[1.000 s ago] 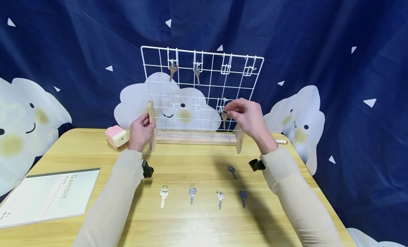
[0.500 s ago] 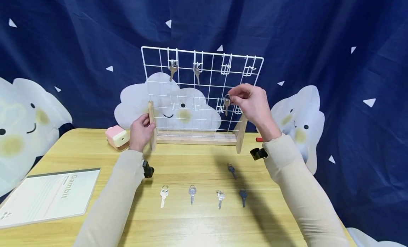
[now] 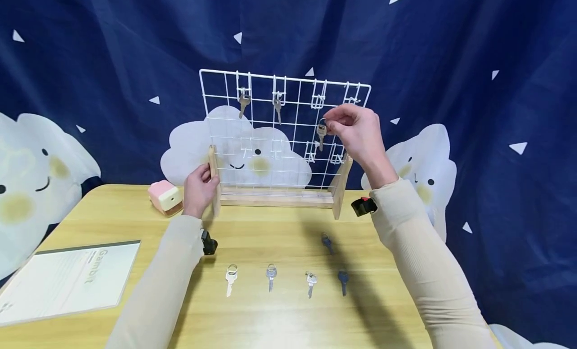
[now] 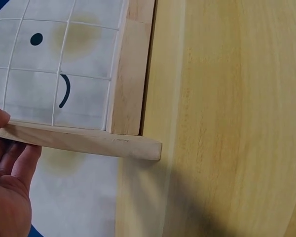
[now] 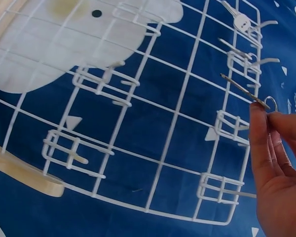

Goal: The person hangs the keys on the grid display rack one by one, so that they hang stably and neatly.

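Between thumb and fingers, my right hand (image 3: 358,133) pinches a key (image 3: 321,130) by its ring, in front of the white wire grid rack (image 3: 295,123). In the right wrist view that key (image 5: 244,91) points away from the fingertips, near a white hook (image 5: 232,127). My left hand (image 3: 200,190) grips the rack's left wooden upright (image 3: 214,176), thumb on one side and fingers on the other in the left wrist view. Two keys hang from the top row: one at the far-left hook (image 3: 244,104), another key (image 3: 277,110) beside it.
On the table lie a pale key (image 3: 231,279), a silver key (image 3: 271,276), another silver key (image 3: 311,283) and dark keys (image 3: 343,281) (image 3: 327,242). A pink-and-cream box-like object (image 3: 165,196) stands left of the rack; a notebook (image 3: 67,284) lies at front left.
My right hand has risen with the key, from the lower row of hooks to just below the upper row. The left hand keeps its hold on the upright.
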Tool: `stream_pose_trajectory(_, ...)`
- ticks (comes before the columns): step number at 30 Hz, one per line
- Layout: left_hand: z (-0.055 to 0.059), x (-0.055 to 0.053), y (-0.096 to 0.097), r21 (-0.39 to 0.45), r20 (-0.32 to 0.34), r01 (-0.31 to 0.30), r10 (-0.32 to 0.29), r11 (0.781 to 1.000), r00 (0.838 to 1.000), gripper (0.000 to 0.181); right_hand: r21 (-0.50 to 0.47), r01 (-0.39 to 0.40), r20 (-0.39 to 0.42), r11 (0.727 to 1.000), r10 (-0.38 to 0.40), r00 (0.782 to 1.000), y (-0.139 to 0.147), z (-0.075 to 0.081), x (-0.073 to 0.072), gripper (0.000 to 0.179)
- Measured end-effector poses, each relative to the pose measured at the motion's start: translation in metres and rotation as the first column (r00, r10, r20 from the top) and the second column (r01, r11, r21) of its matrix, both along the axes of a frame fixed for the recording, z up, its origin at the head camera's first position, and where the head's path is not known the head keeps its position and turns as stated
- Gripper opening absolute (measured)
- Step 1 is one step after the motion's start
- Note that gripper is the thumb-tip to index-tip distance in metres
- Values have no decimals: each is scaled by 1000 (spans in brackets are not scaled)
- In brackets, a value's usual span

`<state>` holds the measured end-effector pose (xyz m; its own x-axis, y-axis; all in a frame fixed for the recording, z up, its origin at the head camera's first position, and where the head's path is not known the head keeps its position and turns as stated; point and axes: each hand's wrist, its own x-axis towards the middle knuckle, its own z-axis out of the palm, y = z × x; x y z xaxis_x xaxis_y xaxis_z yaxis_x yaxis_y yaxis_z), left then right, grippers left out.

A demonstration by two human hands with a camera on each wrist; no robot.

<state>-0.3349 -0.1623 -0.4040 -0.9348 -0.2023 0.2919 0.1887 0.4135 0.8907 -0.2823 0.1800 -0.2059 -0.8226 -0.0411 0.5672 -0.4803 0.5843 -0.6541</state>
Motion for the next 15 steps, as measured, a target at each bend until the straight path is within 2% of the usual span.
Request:
stream_pose_trajectory(5,0,3,1,-27,-19,-17,17,999,1000,45,-30,11,-39,999,-12,999,1,8,-5,13)
stream_pose_trajectory(15,2,4,1,-18,-18,-27,26,999,999,44,-70,49,-78,996,-54,996,-8,22,-16,15)
